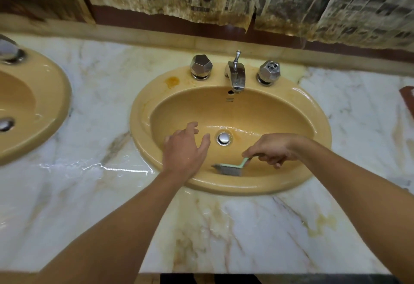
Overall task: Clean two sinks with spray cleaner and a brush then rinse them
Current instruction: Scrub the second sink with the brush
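Standing next to this person at the vanity: the right hand (272,149) has its fingers curled round the green handle of the brush (230,169), gripping it near the top end. The handle slants down and to the left from those fingers. The grey bristle head sits against the near wall of the yellow sink (224,108), on the person's side of the drain (223,138). The head's long axis runs roughly left to right along the curve of that wall, so I'd guess the natural stroke is sideways along the curve rather than up and down.

The left hand (186,147) holds nothing, with its fingers spread and relaxed over the left part of the bowl, just beside the drain. I can't tell if it's actually touching the porcelain. The bristle end points toward that hand, so the brush lies between the two hands, but only the right one has it.

The bowl and the marble counter (224,227) look wet and shiny, and I can't see any stream from the faucet (235,76). There's an orange stain (172,80) on the rim beside the left knob (201,66), well apart from the brush, so reaching it probably means going across the bowl. The second sink (33,108) is off to the left, nearer the left arm. No spray bottle in sight
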Available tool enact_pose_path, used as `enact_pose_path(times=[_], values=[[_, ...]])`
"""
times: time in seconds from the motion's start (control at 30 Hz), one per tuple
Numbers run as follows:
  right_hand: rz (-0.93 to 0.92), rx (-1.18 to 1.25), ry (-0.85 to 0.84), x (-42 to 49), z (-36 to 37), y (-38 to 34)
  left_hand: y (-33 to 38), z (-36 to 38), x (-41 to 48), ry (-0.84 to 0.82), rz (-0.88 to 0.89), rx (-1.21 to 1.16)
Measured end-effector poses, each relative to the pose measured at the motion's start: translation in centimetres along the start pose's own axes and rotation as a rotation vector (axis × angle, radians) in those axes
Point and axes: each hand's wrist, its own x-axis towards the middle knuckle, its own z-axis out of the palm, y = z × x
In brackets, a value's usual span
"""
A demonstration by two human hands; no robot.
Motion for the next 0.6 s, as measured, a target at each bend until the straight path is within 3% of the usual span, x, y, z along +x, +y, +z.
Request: enact_pose_path(times=[0.1, 0.13, 0.23, 0.27, 0.37, 0.4, 0.5, 0.53, 0.6], values=[[0.112, -0.408, 0.262, -1.4, -2.2, 0.7, -2.6, -2.0, 1.2, 0.010, 0.025, 0.216], [0.101, -0.421, 0.280, -1.5, -2.5, 0.9, -3.4, -2.4, 1.4, 0.011, 0.040, 0.301], [0.019, -0.188, 0.100, -2.3, -2.3, 0.6, -4.6, -2.3, 1.2, 0.076, 0.102, 0.366], [0.028, -0.198, 0.118, -2.5, -2.1, 0.7, -4.7, -2.2, 1.2, 0.099, 0.134, 0.363], [0.090, -0.378, 0.423, -2.1, -1.6, 1.1, -5.0, -2.1, 1.7, 0.110, 0.177, 0.366], [0.062, -0.351, 0.395, -1.7, -1.1, 1.0, -5.1, -2.2, 1.9, 0.106, 0.166, 0.363], [-0.088, -0.045, 0.095, -1.3, 0.7, -0.4, -5.5, -2.4, 2.5, 0.121, 0.098, 0.329], [-0.088, -0.045, 0.096, -1.0, 1.1, -0.7, -5.6, -2.4, 2.7, 0.132, 0.072, 0.315], [-0.020, -0.199, 0.308, -0.2, 1.6, -0.5, -5.6, -2.6, 3.1, 0.153, 0.020, 0.256]])
